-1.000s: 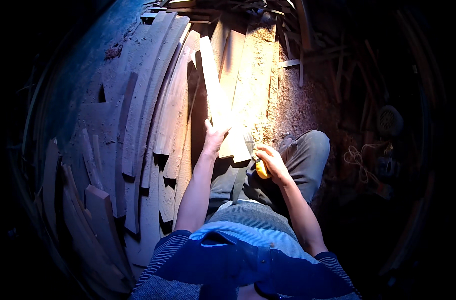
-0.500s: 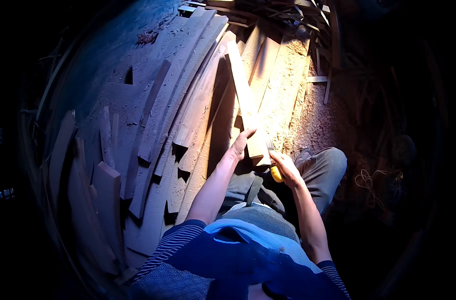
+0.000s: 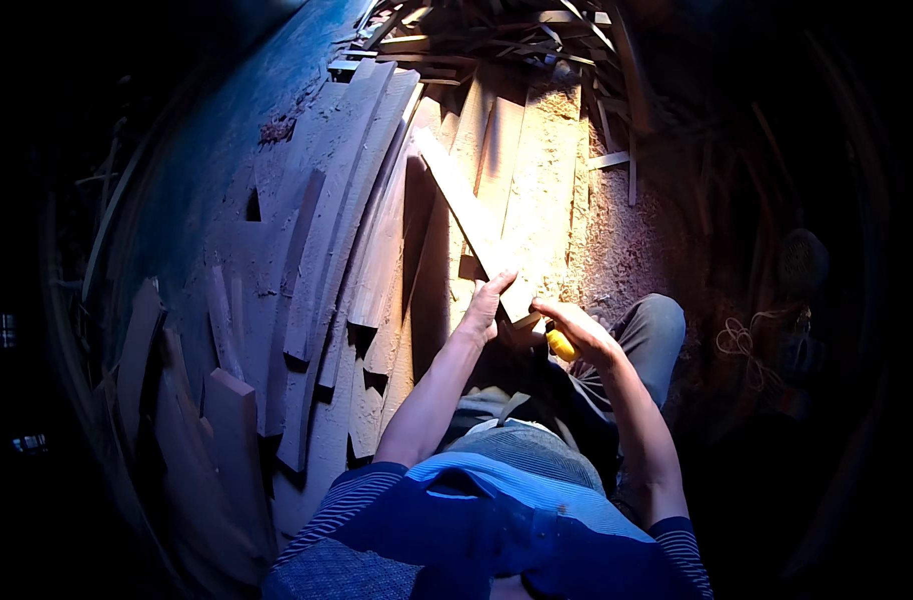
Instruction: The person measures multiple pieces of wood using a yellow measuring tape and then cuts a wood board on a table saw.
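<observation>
My left hand is closed around the near end of a long, narrow, pale wooden board, its thumb lying on top. The board slants away to the far left, brightly lit over other planks. On the right side of that same end, my right hand is closed on a yellow-handled tool. Only the rounded yellow part shows below the fingers; the tool's other end is hidden, so its kind is unclear. The right fingertips are beside the board's near end.
Sawdust-covered planks lie stacked on the left, with shorter boards nearer me. Scrap strips are heaped at the far end. Wood shavings cover the ground at right, near my bent knee and a loop of cord.
The board's far end has swung left, so it slants more. My right hand has turned over the tool, hiding the grey part that showed above the fingers. My view has shifted slightly.
</observation>
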{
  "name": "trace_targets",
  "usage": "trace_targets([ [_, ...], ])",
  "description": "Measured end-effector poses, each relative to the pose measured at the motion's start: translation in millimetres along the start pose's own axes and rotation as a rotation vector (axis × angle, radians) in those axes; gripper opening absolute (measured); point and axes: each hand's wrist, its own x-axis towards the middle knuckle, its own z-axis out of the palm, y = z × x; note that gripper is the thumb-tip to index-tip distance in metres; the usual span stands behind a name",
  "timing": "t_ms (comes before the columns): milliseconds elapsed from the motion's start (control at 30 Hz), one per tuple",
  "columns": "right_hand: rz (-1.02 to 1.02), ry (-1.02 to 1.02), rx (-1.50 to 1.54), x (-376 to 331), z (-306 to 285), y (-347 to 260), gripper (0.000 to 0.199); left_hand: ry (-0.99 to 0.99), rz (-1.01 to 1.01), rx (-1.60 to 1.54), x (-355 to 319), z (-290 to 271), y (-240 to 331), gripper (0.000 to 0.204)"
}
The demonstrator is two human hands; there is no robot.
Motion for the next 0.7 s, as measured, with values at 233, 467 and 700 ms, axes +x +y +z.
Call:
trace_targets([
  [233, -0.037, 0.209, 0.143, -16.9, -35.0, 0.4, 0.058, 0.136, 0.112, -0.084, 11.9, 46.7, 38.0, 0.060],
  [467, 0.010, 0.488, 0.062, -37.4, -34.1, -16.6, 0.041, 0.015, 0.110, -0.336, 9.5, 57.9, 32.8, 0.058],
  [700, 0.139, 0.267, 0.887, -98.4, -62.9, 6.5, 0.027, -0.144, 0.058, -0.618, -59.7, 109.5, 71.0, 0.074],
])
